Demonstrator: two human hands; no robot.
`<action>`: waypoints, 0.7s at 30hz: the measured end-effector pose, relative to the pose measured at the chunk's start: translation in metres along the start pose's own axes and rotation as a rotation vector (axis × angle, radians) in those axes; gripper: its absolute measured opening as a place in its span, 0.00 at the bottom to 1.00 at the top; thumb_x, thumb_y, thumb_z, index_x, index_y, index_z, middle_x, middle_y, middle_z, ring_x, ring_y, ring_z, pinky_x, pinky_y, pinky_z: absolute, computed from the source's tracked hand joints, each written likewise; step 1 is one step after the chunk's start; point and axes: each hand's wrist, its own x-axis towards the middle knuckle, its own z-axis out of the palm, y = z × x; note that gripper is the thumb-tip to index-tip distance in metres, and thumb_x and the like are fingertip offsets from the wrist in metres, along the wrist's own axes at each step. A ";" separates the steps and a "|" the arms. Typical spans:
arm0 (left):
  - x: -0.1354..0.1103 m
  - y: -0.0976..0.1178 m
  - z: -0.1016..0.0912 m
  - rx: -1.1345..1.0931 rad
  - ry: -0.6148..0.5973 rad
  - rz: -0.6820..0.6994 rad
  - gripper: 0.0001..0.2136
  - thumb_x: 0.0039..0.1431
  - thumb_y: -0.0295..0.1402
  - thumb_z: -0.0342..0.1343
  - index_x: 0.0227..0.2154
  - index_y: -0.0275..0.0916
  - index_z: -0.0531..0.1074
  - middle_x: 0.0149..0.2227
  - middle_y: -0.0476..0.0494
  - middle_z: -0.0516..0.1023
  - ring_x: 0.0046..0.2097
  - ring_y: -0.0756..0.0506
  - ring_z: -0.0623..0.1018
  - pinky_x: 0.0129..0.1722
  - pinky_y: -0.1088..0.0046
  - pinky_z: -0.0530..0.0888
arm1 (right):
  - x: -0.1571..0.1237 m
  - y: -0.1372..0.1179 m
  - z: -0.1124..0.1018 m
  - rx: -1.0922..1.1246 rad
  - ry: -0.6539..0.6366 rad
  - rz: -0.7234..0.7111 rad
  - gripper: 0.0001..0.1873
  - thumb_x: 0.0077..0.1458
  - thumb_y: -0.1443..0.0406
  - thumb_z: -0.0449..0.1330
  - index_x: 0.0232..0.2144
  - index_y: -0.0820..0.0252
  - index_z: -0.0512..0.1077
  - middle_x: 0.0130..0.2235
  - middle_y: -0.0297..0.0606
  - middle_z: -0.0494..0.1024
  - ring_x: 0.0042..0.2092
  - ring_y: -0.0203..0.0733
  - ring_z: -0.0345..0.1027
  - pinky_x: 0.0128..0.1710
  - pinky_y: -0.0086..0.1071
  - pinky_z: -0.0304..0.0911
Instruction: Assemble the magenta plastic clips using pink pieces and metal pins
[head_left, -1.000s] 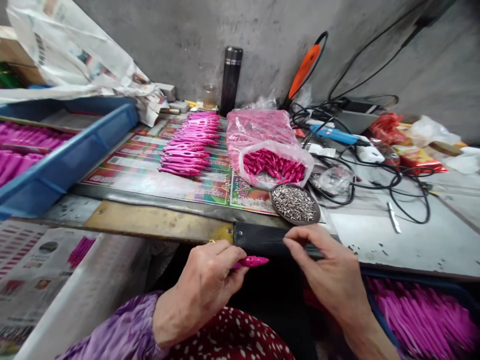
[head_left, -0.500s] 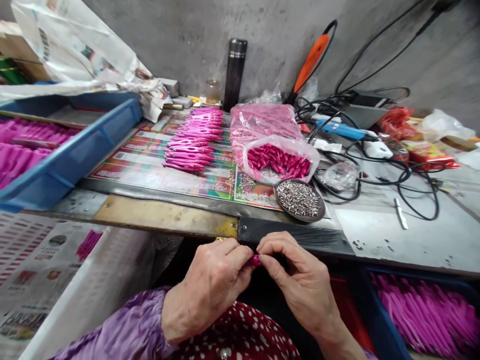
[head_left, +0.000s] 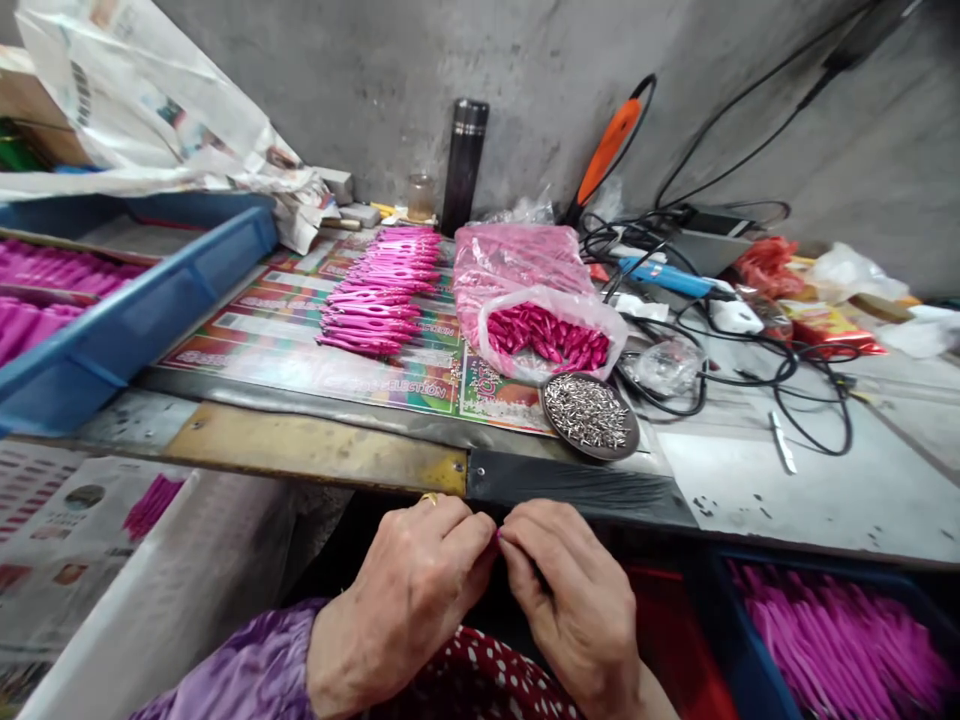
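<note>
My left hand [head_left: 409,595], with a gold ring, and my right hand [head_left: 574,590] meet fingertip to fingertip just below the bench edge. Both are closed in a pinch on a small magenta piece [head_left: 499,534]; only a speck of it shows, the rest is hidden by the fingers. Above them on the bench stands a round dark dish [head_left: 634,437] of small silver metal pins [head_left: 587,408]. Behind it lies an open plastic bag [head_left: 517,262] with glossy magenta pieces [head_left: 547,332] at its mouth. Slim pink handles [head_left: 379,292] lie in a stacked row left of the bag.
A blue crate [head_left: 202,285] with pink parts stands at the left, and another blue bin [head_left: 757,640] of pink pieces is low at the right. A black cylinder [head_left: 465,165], an orange-handled tool [head_left: 609,150] and tangled black cables [head_left: 780,355] are along the back and right.
My hands have drawn closer together and sit slightly lower, and the magenta piece between them is now almost covered by the fingers. The view has shifted a little.
</note>
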 end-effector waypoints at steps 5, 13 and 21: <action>0.000 -0.001 0.001 0.008 0.038 0.031 0.08 0.65 0.22 0.50 0.40 0.39 0.71 0.32 0.48 0.76 0.31 0.45 0.75 0.28 0.69 0.71 | -0.007 0.002 0.002 -0.106 0.021 -0.127 0.12 0.61 0.79 0.57 0.45 0.67 0.74 0.39 0.49 0.79 0.41 0.47 0.74 0.40 0.38 0.74; 0.015 -0.005 0.000 0.046 0.114 0.057 0.05 0.67 0.26 0.51 0.38 0.39 0.72 0.28 0.50 0.74 0.27 0.46 0.75 0.24 0.69 0.72 | 0.007 0.036 -0.032 -0.287 0.048 0.045 0.03 0.65 0.71 0.60 0.41 0.63 0.73 0.37 0.40 0.78 0.40 0.42 0.72 0.45 0.35 0.68; 0.010 -0.015 0.004 0.044 0.090 0.015 0.05 0.67 0.26 0.50 0.38 0.40 0.71 0.30 0.49 0.75 0.28 0.45 0.75 0.27 0.69 0.72 | 0.004 0.086 -0.045 -0.599 0.021 0.098 0.13 0.69 0.63 0.55 0.42 0.67 0.76 0.39 0.47 0.76 0.43 0.53 0.67 0.46 0.46 0.64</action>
